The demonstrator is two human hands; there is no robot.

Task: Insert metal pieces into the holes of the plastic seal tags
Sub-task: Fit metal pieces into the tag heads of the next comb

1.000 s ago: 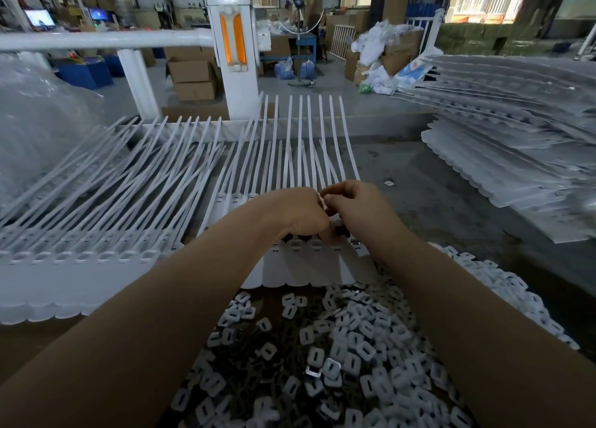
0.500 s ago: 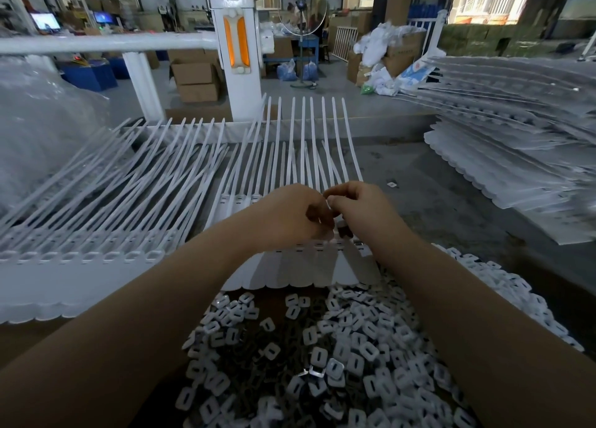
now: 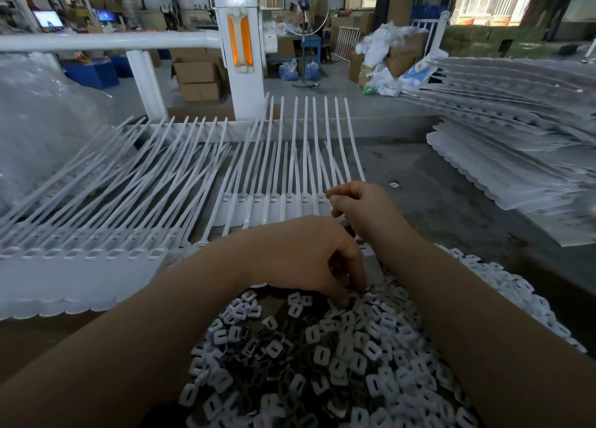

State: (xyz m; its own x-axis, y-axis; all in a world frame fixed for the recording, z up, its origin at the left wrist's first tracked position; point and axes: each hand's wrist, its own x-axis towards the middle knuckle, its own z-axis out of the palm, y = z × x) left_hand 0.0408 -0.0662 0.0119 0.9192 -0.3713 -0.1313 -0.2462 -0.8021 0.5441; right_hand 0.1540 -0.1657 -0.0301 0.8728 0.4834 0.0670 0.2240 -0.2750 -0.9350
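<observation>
At centre frame, the left hand (image 3: 309, 259) is dipping curled fingertips into the heap of metal pieces (image 3: 322, 363) at lower centre, its grip apparently pinching one, while the right hand (image 3: 364, 211), fingers curled, is steadying the row of white seal tags (image 3: 274, 205) just above, ideally aligning piece squarely with hole.

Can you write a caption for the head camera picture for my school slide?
Left hand picks from the pile of small pieces while right hand rests over white seal tags.
</observation>
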